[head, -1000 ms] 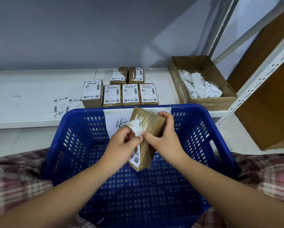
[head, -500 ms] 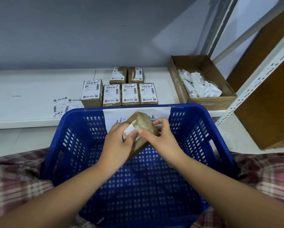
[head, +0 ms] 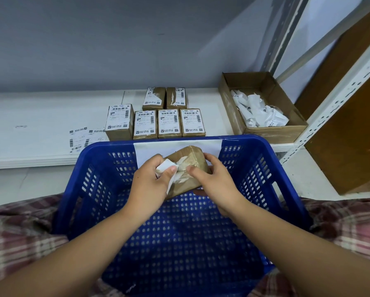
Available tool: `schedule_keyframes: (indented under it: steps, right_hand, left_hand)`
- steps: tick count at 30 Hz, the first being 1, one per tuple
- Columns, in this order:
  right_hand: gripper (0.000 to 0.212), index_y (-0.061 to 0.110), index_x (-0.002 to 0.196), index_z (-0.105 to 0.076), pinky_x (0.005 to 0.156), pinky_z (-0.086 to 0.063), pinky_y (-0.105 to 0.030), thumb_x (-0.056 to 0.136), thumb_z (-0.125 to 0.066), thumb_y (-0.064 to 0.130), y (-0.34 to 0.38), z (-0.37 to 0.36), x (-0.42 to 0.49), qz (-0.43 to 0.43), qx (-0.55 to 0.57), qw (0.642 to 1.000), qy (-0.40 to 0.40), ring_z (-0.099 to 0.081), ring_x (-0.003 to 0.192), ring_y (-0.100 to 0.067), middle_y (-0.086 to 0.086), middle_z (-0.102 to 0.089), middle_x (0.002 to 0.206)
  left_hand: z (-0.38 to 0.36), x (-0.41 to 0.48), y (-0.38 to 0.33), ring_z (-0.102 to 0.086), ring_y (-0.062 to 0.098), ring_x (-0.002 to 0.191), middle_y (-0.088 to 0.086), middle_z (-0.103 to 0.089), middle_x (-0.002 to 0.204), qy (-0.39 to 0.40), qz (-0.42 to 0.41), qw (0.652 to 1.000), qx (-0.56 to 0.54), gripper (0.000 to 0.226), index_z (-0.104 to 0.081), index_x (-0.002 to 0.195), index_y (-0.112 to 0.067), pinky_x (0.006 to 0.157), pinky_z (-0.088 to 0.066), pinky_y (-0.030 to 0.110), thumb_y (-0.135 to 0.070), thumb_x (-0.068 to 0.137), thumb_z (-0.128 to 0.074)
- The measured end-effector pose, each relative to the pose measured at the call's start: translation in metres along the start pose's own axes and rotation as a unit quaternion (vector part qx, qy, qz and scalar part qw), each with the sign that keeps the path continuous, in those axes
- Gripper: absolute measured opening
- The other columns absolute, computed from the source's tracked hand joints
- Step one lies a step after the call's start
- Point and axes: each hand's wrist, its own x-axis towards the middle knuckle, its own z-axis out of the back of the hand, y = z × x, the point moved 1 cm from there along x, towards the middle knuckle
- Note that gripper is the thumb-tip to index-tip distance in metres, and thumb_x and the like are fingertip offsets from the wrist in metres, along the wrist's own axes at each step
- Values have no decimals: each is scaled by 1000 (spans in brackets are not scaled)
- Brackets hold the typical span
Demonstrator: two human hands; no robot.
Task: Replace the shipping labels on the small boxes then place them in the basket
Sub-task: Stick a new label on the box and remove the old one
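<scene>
A small brown cardboard box, scarred with torn white paper remnants, is held tilted over the blue perforated plastic basket. It is gripped by the right hand, while a partly lifted white label strip is pinched by the left hand. Barcodes and QR codes are carried by the labelled brown boxes on the white shelf (the print is too small to be read).

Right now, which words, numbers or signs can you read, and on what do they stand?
Box labels on the shelf: barcodes and print, too small to read.
Loose labels beside them: the same.
White sheet on the basket: no writing shows.
</scene>
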Motion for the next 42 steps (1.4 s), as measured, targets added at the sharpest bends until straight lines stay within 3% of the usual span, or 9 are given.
schedule_keyframes:
  steps: [4,12,16,19,25,31,34,37,42]
  right_hand:
    - [47,21,132,-54,71,-58,-25,88,-69,24,5,2,0,-19,37,999,6,-72,80,-7,4,-70,104]
    - [49,17,135,-55,72,-59,-26,89,-69,26,12,7,4,-33,55,998,0,-71,86,-11,0,-68,110]
    - [45,15,131,-59,76,-60,-30,89,-68,26,13,8,5,-36,61,997,3,-71,84,-10,2,-70,104]
    - [49,14,133,-57,74,-61,-31,87,-70,27,14,10,7,-38,58,998,-4,-71,89,-12,-1,-69,110]
    - [47,14,131,-57,70,-60,-30,87,-71,24,17,13,7,-34,76,996,-3,-70,91,-15,-3,-68,111]
    - [45,15,129,-59,76,-61,-35,87,-71,24,18,15,8,-30,91,995,-15,-70,95,-18,-5,-67,115]
    - [44,15,128,-59,78,-61,-36,87,-71,23,18,14,8,-31,95,995,-20,-70,95,-18,-6,-68,115]
    - [44,15,128,-60,78,-61,-37,86,-71,24,17,15,9,-34,99,994,-20,-70,96,-20,-7,-68,117]
    - [40,16,127,-60,74,-61,-32,88,-69,22,19,17,9,-26,110,993,-19,-71,92,-16,-4,-68,112]
  left_hand:
    - [0,1,-4,-44,0,39,1,-49,58,7,59,995,-80,28,-45,69,-9,36,-32,12,-13,94,-55]
    - [5,12,2,-53,24,71,18,-56,79,4,107,975,-196,30,-44,87,6,65,-41,38,-20,93,-59]
    - [6,13,1,-59,20,71,19,-63,82,-20,98,980,-174,24,-52,93,3,65,-45,33,-20,94,-57]
    - [6,10,-4,-56,6,57,11,-60,77,-34,94,984,-149,24,-51,94,5,46,-44,16,-19,95,-55]
    - [8,12,-10,-56,11,69,7,-62,87,-66,95,988,-106,18,-58,94,-3,40,-41,11,-21,95,-54]
    - [12,21,1,-49,16,111,-4,-45,122,-104,103,988,-43,22,-62,106,-11,99,-40,34,-28,91,-60]
    - [11,24,6,-58,28,105,11,-53,122,-86,146,981,-89,22,-63,91,-13,90,-49,44,-35,87,-64]
    - [11,24,5,-64,22,80,11,-64,98,-70,184,965,-171,14,-61,83,-15,61,-50,30,-26,91,-61]
    - [13,20,-2,-60,12,57,4,-65,73,-65,194,955,-216,13,-59,82,-10,42,-46,16,-19,93,-59]
